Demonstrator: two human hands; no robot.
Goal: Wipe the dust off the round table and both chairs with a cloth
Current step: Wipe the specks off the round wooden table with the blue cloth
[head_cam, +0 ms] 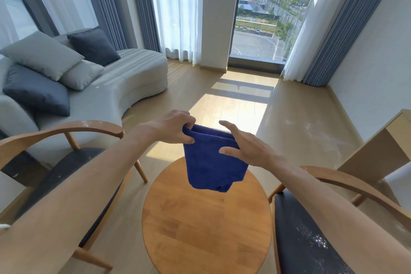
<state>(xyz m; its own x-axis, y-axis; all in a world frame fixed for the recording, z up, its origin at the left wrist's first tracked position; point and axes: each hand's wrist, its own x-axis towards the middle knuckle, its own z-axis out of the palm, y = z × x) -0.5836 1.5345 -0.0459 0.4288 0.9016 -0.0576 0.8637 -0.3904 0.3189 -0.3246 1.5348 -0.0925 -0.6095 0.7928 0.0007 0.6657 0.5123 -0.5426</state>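
Note:
A folded blue cloth [209, 162] hangs in the air above the far edge of the round wooden table [206, 224]. My left hand [173, 128] pinches its upper left corner. My right hand [244, 145] lies against the cloth's right edge with its fingers straight and spread. A wooden chair with a dark seat [66, 162] stands left of the table, white dust on its backrest. The second chair [311, 240] stands on the right, with white specks of dust on its dark seat.
A curved grey sofa [124, 78] with several cushions fills the left. A wooden desk [378, 144] stands at the right wall. Sunlit wooden floor [233, 104] stretches toward the window [266, 24] and curtains; dusty smears mark the floor on the right.

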